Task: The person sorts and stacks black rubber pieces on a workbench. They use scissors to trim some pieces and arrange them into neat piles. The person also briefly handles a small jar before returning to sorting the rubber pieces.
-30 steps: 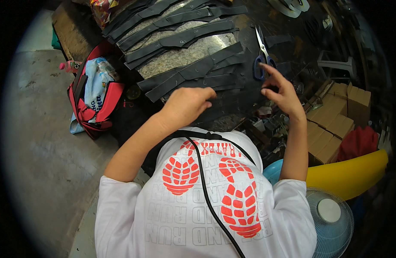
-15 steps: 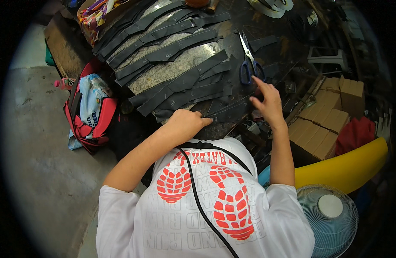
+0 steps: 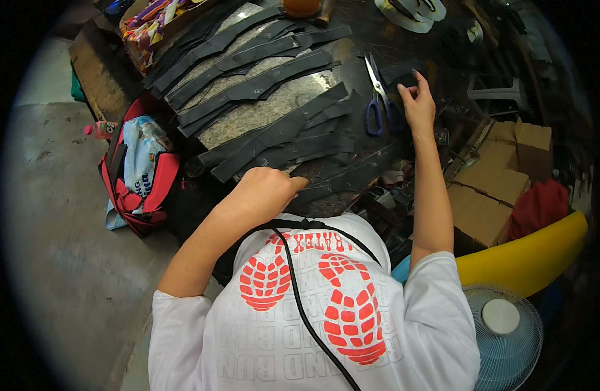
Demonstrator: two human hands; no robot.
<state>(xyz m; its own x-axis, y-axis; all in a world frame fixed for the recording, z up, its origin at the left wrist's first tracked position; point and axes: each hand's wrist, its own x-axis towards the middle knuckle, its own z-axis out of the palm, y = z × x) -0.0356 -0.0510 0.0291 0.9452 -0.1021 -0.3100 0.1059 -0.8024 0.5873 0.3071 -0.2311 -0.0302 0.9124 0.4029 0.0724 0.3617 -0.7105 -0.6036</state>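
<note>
Many long black rubber strips (image 3: 267, 85) lie fanned over a speckled stone slab (image 3: 280, 107) on a dark worktable. My left hand (image 3: 267, 189) rests curled at the near edge of the table, its fingertips on the end of a black strip (image 3: 326, 186). My right hand (image 3: 417, 104) reaches further out, fingers bent over a dark piece (image 3: 404, 68) just right of blue-handled scissors (image 3: 376, 98). Whether it grips that piece is not clear. A black cable (image 3: 306, 313) runs down my white shirt.
A red bag (image 3: 140, 176) holding a blue-and-white packet sits on the concrete floor at left, next to a pink bottle (image 3: 101, 129). Cardboard boxes (image 3: 502, 176), a red cloth (image 3: 541, 205), a yellow curved object (image 3: 528, 260) and a fan (image 3: 502, 326) crowd the right.
My right hand has moved further out along the table, to just right of the scissors. My left hand has stayed on the strips at the near edge.
</note>
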